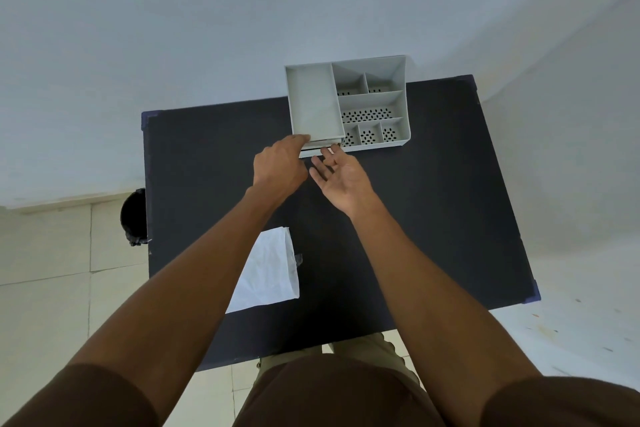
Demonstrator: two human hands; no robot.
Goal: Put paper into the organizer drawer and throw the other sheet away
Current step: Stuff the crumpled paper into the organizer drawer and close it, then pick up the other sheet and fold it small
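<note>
A grey organizer point(313, 100) with several compartments stands at the far edge of the dark table point(433, 201). Its low drawer point(317, 151) sticks out slightly at the front left, showing a pale strip; I cannot tell whether paper lies inside. My left hand point(278, 166) rests curled against the organizer's front left corner, just above the drawer. My right hand point(341, 175) is palm up with fingers apart, its fingertips touching the drawer front. A creased white sheet point(270, 274) lies on the near left of the table, partly hidden under my left forearm.
A black bin point(133, 217) stands on the tiled floor against the table's left edge. A pale wall runs behind the table. My legs are at the table's near edge.
</note>
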